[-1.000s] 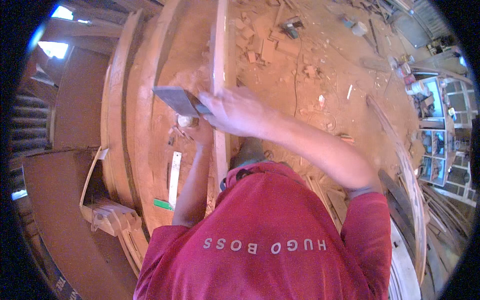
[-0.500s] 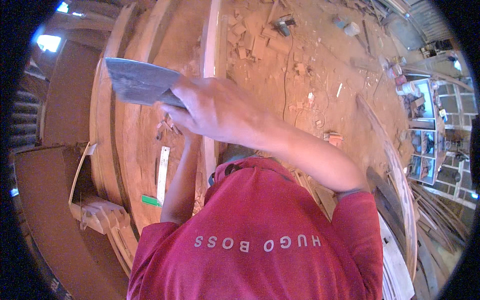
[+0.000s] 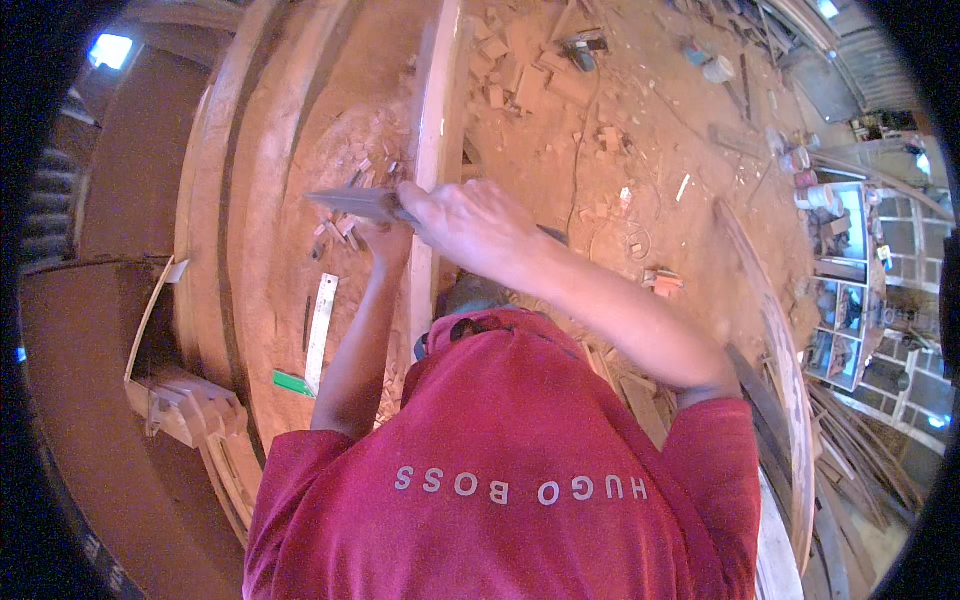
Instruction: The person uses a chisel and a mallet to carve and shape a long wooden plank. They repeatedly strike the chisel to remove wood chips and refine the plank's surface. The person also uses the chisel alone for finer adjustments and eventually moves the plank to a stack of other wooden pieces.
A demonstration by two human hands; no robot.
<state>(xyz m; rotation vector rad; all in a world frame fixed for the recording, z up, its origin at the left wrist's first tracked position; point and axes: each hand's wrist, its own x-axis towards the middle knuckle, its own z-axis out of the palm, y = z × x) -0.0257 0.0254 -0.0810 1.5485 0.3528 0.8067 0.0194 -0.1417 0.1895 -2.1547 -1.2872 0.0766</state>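
My right hand (image 3: pixel 465 225) is closed round the handle of a wide, dark metal blade (image 3: pixel 345 200), now seen nearly edge-on and pointing left. My left hand (image 3: pixel 385 235) is just beneath it, fingers curled and partly hidden by the blade; what it grips is unclear. Both are beside a long pale timber beam (image 3: pixel 438 90), over reddish boards (image 3: pixel 260 200) strewn with small chips (image 3: pixel 350 160). A square with a white blade (image 3: pixel 321 325) and green stock (image 3: pixel 291 382) lies nearer me, left of my left forearm.
Curved planks (image 3: pixel 215 160) run along the left. Bundled wood pieces (image 3: pixel 195 405) sit lower left. Offcuts (image 3: pixel 515 80) and a cord (image 3: pixel 575 200) litter the dirt ground. At right are a long plank (image 3: pixel 760 280), stacked strips (image 3: pixel 860 450), paint buckets (image 3: pixel 815 195) and shelving (image 3: pixel 840 340).
The blade swung up and left, broad face showing, half a second ago; it has since come back down edge-on over my left hand. The pale round thing seen earlier there is hidden.
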